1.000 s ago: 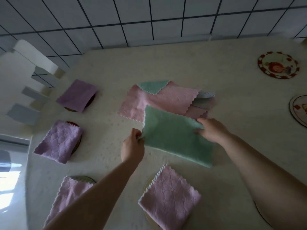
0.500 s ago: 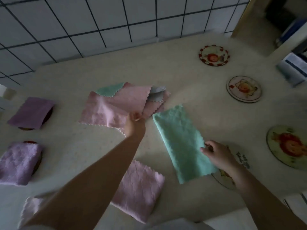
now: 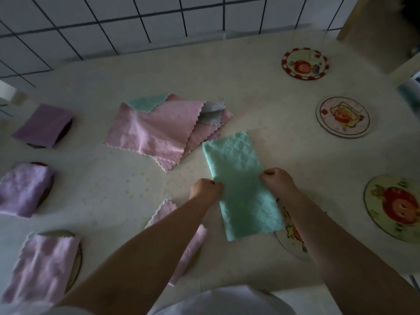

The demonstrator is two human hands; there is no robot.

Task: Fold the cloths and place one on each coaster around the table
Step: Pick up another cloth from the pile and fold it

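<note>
The green cloth lies on the table as a long folded strip. Its long axis runs from the far end, which points slightly left toward the pile of unfolded cloths, to the near end, which points toward the person and a little right. The left hand pinches the left long edge of this strip near its middle with curled fingers, and the right hand pinches the right long edge just opposite, also with curled fingers.

The near right corner of the green cloth covers a part of a coaster; the right forearm hides more of this coaster. To the right of the green cloth three coasters with cartoon pictures carry nothing: the far one, the middle one and the near one, which is cut by the picture edge.

To the left of the green cloth, folded purple cloths sit on coasters: a far one, a middle one and a near one. Only thin rims of their coasters show. Just beside the green cloth, another folded pink cloth is mostly hidden under the left forearm, and I cannot tell whether a coaster lies below it.

In the pile, a pink cloth is on top, and a green corner and a grey piece show from under it.
</note>
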